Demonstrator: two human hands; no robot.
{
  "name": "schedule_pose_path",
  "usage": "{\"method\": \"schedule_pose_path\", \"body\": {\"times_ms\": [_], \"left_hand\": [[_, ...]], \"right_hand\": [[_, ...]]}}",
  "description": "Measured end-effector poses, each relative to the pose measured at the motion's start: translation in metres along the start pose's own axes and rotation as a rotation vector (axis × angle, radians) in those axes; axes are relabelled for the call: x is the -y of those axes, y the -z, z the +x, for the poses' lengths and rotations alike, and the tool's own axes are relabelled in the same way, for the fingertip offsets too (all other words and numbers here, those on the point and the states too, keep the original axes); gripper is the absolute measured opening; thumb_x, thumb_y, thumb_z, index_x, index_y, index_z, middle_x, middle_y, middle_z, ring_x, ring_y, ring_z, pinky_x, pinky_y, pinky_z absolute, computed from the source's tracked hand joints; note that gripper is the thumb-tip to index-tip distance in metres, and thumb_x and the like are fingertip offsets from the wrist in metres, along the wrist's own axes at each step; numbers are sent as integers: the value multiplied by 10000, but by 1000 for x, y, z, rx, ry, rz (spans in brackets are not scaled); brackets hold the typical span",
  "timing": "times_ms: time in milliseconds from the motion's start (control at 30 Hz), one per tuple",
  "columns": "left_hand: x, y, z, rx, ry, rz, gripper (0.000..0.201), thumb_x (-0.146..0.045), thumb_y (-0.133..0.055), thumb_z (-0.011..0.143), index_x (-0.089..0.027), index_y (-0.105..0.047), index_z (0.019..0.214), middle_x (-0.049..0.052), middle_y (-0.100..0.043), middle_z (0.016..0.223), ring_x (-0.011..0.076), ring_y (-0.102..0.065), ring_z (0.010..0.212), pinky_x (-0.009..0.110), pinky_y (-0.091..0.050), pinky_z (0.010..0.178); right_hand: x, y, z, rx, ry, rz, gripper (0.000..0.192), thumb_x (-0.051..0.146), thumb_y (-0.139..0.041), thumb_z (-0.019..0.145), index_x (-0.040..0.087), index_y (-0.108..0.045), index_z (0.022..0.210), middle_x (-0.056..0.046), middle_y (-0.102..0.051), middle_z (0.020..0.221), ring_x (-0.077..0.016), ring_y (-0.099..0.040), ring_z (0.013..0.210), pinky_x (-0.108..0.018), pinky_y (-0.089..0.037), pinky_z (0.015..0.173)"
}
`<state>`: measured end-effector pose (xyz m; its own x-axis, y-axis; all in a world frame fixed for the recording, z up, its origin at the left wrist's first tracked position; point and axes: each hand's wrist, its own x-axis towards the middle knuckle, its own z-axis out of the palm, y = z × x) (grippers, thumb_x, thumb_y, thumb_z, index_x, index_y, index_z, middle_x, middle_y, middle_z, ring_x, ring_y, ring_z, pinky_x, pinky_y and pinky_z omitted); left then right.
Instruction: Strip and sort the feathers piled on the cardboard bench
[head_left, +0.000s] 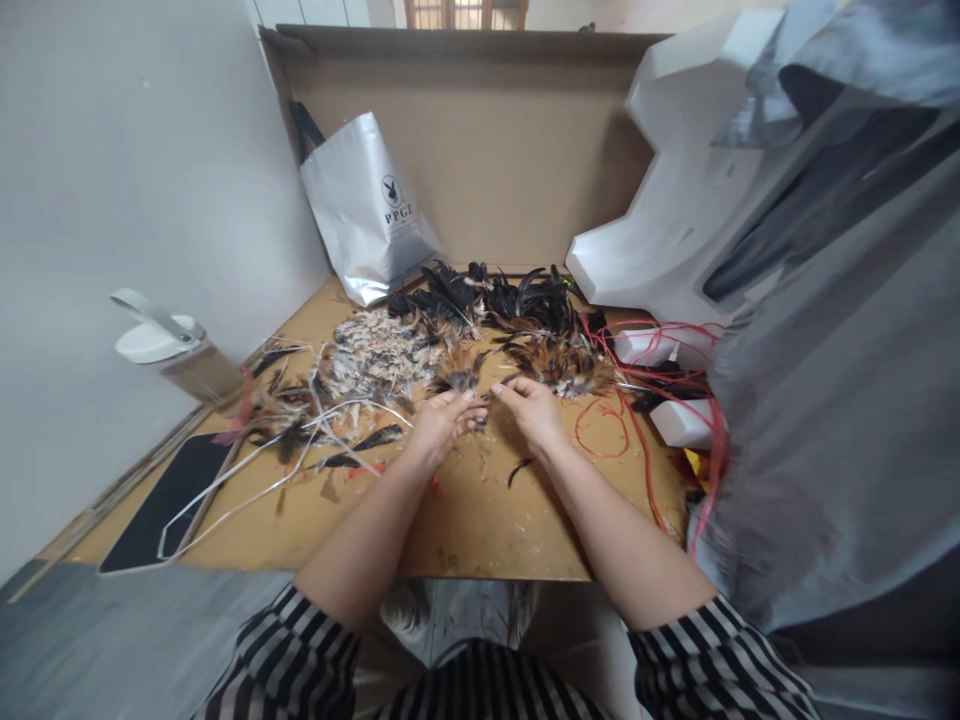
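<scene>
My left hand [441, 422] and my right hand [531, 408] meet over the middle of a cardboard work surface [480, 520]. Between their fingertips they pinch a small bunch of brown and black feathers [466, 380]. Just beyond the hands lie a brown-orange feather pile [564, 362], a pile of black feathers [510, 295] and a speckled grey-white pile [375, 352]. A single dark feather [519, 470] lies loose near my right wrist.
Red string [637, 420] tangles at the right beside white blocks [679, 422]. A silver bag [367, 205] leans on the cardboard back wall. White strips [247, 480], a black tablet [161, 500] and a lidded bottle [169, 345] sit left. White foam [675, 200] and grey sheeting [840, 400] crowd the right.
</scene>
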<state>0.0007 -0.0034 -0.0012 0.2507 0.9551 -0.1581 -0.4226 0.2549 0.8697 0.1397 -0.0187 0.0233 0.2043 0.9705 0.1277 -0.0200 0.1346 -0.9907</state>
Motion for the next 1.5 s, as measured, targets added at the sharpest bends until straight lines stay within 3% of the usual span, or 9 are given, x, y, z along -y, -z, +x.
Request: {"method": "schedule_pose_path", "body": {"times_ms": [200, 567, 767, 1000, 1133, 1333, 1500], "left_hand": [[-1, -5, -5, 38, 23, 67, 229, -281, -677, 669, -95, -628, 791, 108, -680, 788, 101, -617, 590, 156, -414, 487], [-1, -7, -7, 68, 20, 118, 252, -298, -705, 623, -89, -633, 744, 73, -664, 690, 72, -580, 566, 153, -417, 517], [1, -6, -4, 95, 15, 154, 247, -296, -713, 602, -91, -642, 719, 62, -654, 663, 61, -549, 533, 166, -415, 519], [2, -3, -2, 94, -37, 190, 286, -326, -706, 601, -92, -640, 751, 64, -651, 637, 104, -590, 561, 189, -412, 519], [1, -5, -4, 131, -25, 229, 303, -337, -708, 594, -85, -635, 746, 97, -672, 723, 129, -609, 576, 201, -401, 498], [-4, -13, -12, 164, -25, 188, 297, -337, -702, 606, -83, -631, 742, 100, -678, 715, 127, -614, 586, 198, -411, 517], [-1, -11, -11, 177, -36, 204, 281, -330, -694, 628, -75, -626, 725, 89, -666, 640, 141, -620, 590, 212, -435, 541]], "right_hand": [[-15, -1, 4, 8, 160, -210, 257, 378, -617, 653, 162, -544, 534, 28, -472, 508, -91, -379, 503, -220, -289, 492], [-19, -1, 5, -25, 188, -252, 252, 375, -616, 656, 157, -558, 542, 23, -487, 515, -97, -410, 522, -219, -314, 507], [-14, -3, 2, -14, 130, -162, 217, 345, -641, 637, 147, -585, 569, 9, -546, 572, -96, -450, 546, -224, -342, 542], [-8, -5, -3, 173, -8, 87, 224, 357, -689, 593, 158, -588, 582, 45, -527, 535, -77, -438, 508, -210, -329, 521], [-11, -4, -3, 202, -50, 123, 258, 374, -694, 592, 158, -568, 532, 55, -485, 488, -66, -407, 469, -205, -294, 480], [-11, -4, -4, 253, -191, 309, 267, 359, -716, 569, 164, -537, 539, 37, -529, 508, -89, -473, 486, -222, -346, 502], [-7, -6, -7, 230, -149, 246, 270, 361, -691, 599, 167, -516, 527, 50, -487, 482, -80, -434, 455, -216, -319, 468]]}}
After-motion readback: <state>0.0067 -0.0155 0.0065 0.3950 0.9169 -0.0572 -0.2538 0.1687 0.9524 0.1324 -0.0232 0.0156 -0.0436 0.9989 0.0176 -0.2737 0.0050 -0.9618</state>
